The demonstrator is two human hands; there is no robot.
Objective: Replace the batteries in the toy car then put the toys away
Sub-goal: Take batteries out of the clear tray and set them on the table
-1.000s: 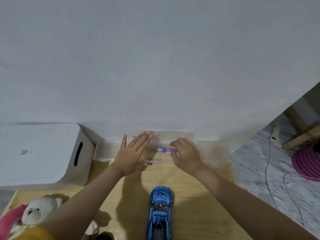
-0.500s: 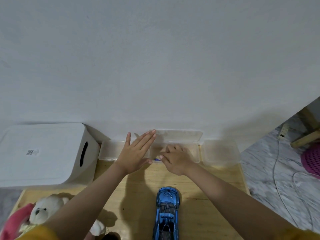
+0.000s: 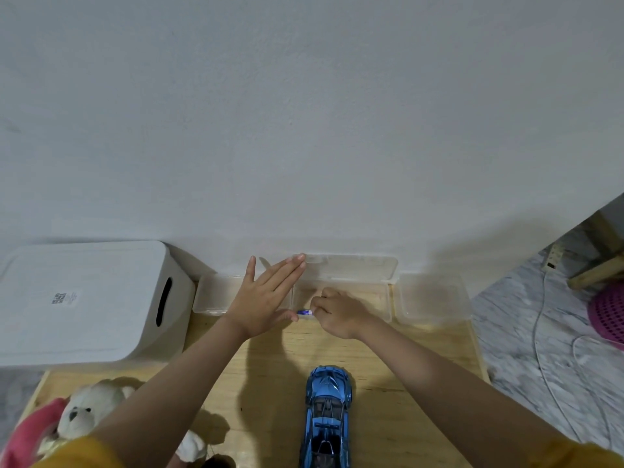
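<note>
My left hand (image 3: 261,300) lies flat, fingers straight, steadying the clear box (image 3: 341,292) so my right hand (image 3: 339,314), fingers curled, can pinch a battery (image 3: 304,312) out for the toy car (image 3: 327,413)

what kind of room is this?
Likely a home room, at a low wooden table against a plain wall: teddy bear and blue toy car on it, marble-look floor with a power strip.

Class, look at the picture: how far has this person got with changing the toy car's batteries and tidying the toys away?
Early on. Done: the clear box by the wall is open. In hand: the right hand pinches a battery at the box's front edge, while the left hand lies flat beside it. Left: the blue car sits untouched on the table, and the teddy bear is still out.
</note>
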